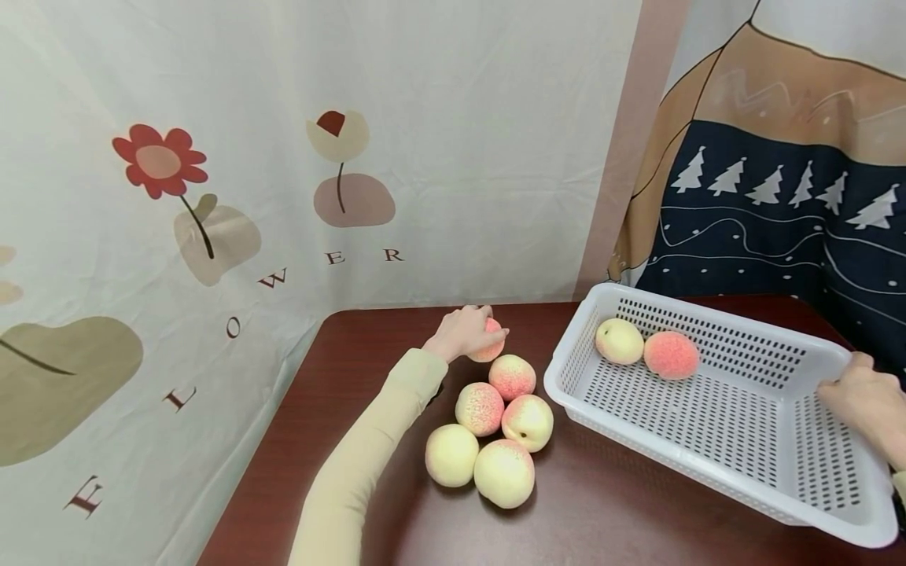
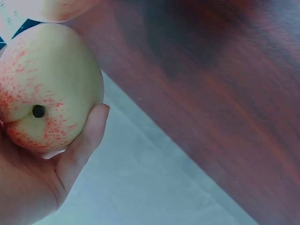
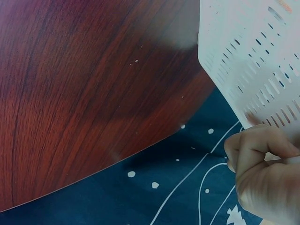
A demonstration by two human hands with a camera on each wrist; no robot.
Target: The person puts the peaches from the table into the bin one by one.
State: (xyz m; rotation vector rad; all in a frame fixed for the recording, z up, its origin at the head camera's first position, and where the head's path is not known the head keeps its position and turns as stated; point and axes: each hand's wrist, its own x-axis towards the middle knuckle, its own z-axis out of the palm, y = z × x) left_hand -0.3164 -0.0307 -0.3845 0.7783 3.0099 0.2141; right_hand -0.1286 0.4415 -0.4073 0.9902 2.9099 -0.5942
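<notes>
My left hand (image 1: 463, 334) holds a peach (image 1: 490, 343) near the table's far edge. In the left wrist view the thumb wraps the side of that peach (image 2: 56, 89), whose dark stem pit faces the camera. Several pink and cream peaches (image 1: 505, 473) cluster on the table just nearer than this hand. At the right, my right hand (image 1: 867, 405) grips the short end of a white perforated basket (image 1: 708, 464). The right wrist view shows its fingers (image 3: 262, 140) curled over the rim. Inside the basket lie a cream peach (image 1: 619, 341) and a pinker peach (image 1: 671, 354), side by side.
The dark red-brown wooden table (image 1: 623, 511) ends at a white curtain (image 1: 481, 157) printed with flowers and letters. Behind the basket hangs a navy cloth (image 1: 764, 236) with white trees. The basket's right end reaches past the table edge.
</notes>
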